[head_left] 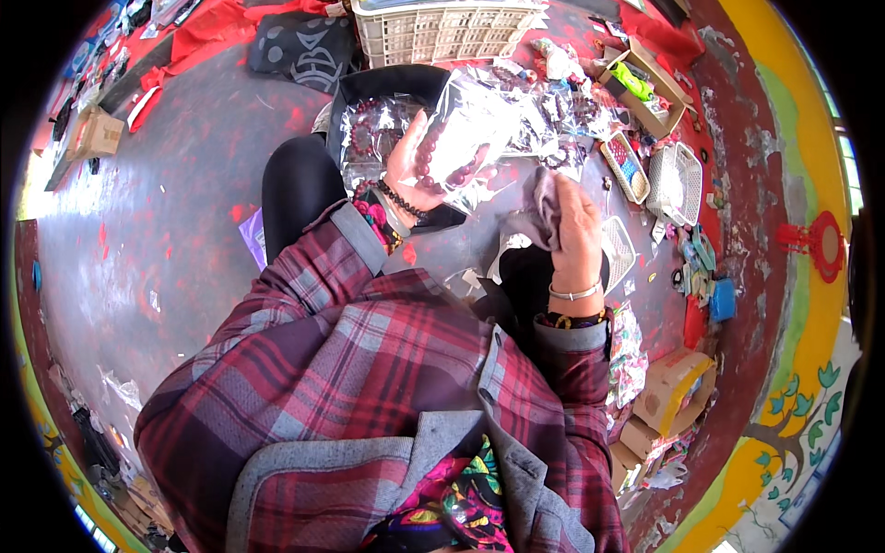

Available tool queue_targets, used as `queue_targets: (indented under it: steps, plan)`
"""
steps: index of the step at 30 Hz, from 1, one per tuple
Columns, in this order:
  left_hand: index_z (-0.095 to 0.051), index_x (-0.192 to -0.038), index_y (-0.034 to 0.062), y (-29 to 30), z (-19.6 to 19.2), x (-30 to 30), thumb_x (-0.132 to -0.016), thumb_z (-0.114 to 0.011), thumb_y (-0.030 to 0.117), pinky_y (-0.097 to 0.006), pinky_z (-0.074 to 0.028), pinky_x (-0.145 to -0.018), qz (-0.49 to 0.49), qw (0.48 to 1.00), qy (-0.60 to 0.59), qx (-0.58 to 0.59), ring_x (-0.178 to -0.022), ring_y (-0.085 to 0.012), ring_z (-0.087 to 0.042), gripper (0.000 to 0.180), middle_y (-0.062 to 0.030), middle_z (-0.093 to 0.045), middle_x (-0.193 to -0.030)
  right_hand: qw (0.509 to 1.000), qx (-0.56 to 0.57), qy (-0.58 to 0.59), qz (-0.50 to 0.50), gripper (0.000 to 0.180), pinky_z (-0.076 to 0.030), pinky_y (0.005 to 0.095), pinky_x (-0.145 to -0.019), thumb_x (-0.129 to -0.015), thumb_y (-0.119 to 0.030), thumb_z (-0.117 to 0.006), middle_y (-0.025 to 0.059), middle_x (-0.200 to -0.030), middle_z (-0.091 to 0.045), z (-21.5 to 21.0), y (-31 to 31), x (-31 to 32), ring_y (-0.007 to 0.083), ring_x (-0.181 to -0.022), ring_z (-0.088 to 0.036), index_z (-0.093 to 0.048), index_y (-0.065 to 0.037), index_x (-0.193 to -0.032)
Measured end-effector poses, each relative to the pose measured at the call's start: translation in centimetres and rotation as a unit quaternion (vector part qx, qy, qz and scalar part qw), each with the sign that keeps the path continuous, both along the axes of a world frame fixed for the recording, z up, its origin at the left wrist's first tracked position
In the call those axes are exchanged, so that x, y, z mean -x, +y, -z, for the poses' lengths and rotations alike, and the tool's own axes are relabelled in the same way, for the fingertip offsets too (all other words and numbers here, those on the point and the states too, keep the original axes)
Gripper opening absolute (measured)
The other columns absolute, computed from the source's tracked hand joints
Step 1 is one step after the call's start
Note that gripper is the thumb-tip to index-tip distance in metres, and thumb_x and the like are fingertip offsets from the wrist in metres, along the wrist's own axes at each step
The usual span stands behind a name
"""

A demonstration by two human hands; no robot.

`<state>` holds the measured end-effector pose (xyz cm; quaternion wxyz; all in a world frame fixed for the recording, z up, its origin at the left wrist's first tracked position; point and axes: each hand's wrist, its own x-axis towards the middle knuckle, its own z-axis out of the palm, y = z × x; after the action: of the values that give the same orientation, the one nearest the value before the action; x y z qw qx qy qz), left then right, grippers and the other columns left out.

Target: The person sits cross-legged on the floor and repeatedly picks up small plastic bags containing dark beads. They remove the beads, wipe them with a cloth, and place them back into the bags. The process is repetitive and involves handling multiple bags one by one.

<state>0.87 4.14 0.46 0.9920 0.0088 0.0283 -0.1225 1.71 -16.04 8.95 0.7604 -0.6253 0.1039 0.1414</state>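
Observation:
My left hand (410, 175) is closed on a clear plastic bag (475, 115) with a string of dark red beads (426, 155) inside it. The bag's film glares white and hides part of its contents. Below it stands a black bin (392, 81) holding more bagged red beads (364, 134). In my right hand (579, 235) is a crumpled greyish-purple cloth (536, 207), gripped between thumb and fingers, to the right of the bag and apart from it. More clear bags (544, 120) lie heaped beyond the cloth.
A cream plastic crate (442, 39) stands behind the bin, beside a dark patterned bag (300, 53). At right are a cardboard box (659, 115) with a bright green item, a narrow basket (625, 168) and a white basket (676, 184). Cartons (668, 392) sit near my right elbow.

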Motion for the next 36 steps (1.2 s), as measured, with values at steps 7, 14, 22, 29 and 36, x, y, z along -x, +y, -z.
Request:
queue_targets:
  steps: [7, 14, 22, 29, 36]
  plan:
    - [-0.05, -0.128, 0.0122, -1.2, -1.7, 0.6, -0.096, -0.035, 0.049, -0.043, -0.046, -0.093, 0.043, 0.998, 0.033, -0.038, -0.107, -0.0287, -0.057, 0.05, -0.0142, -0.057, -0.121, 0.716, 0.364, -0.566, -0.183, 0.041, -0.044, 0.0368, -0.085, -0.071, -0.008, -0.07, 0.0107, -0.119, -0.056, -1.2, 4.2, 2.9, 0.0267, -0.108, -0.054, -0.061, -0.009, -0.111]
    - [-0.045, -0.129, 0.0037, -1.7, -1.2, 1.7, -0.099, -0.033, 0.041, -0.035, -0.043, -0.098, 0.056, 0.997, -0.02, -0.047, -0.108, -0.0224, -0.055, 0.049, -0.0123, -0.054, -0.123, 0.623, 0.432, -0.604, -0.245, 0.048, -0.04, 0.039, -0.083, -0.071, -0.016, -0.068, 0.0073, -0.127, -0.053, 1.5, 5.2, 1.9, 0.0241, -0.116, -0.051, -0.059, -0.018, -0.118]
    - [-0.047, -0.128, 0.0113, -1.9, -0.7, 1.1, -0.097, -0.035, 0.044, -0.053, -0.041, -0.096, 0.115, 0.991, -0.065, 0.021, -0.119, -0.0326, -0.048, 0.046, -0.0134, -0.053, -0.125, 0.655, 0.463, -0.573, -0.17, 0.034, -0.046, 0.0394, -0.088, -0.076, -0.01, -0.061, 0.0119, -0.119, -0.057, 0.9, 4.2, -3.4, 0.0299, -0.108, -0.056, -0.062, -0.013, -0.11]
    - [-0.047, -0.132, 0.0176, -2.0, -2.8, 1.3, -0.095, -0.029, 0.056, -0.067, -0.031, -0.097, 0.098, 0.995, -0.023, -0.005, -0.125, -0.0442, -0.039, 0.056, -0.0202, -0.048, -0.129, 0.734, 0.521, -0.421, -0.108, 0.024, -0.051, 0.0379, -0.074, -0.086, -0.012, -0.055, 0.0147, -0.101, -0.064, 2.1, -0.3, -6.8, 0.0328, -0.085, -0.064, -0.063, -0.009, -0.108]
    - [-0.054, -0.114, 0.009, 6.0, 3.0, -2.5, -0.082, -0.056, 0.018, -0.067, -0.031, -0.099, -0.105, 0.988, 0.009, -0.112, -0.106, -0.0323, -0.056, 0.034, -0.0104, -0.062, -0.107, 0.822, 0.449, -0.348, -0.043, 0.019, -0.05, 0.0322, -0.073, -0.085, -0.011, -0.056, 0.0164, -0.089, -0.066, 3.2, -2.9, -6.6, 0.0284, -0.082, -0.066, -0.066, -0.007, -0.101]
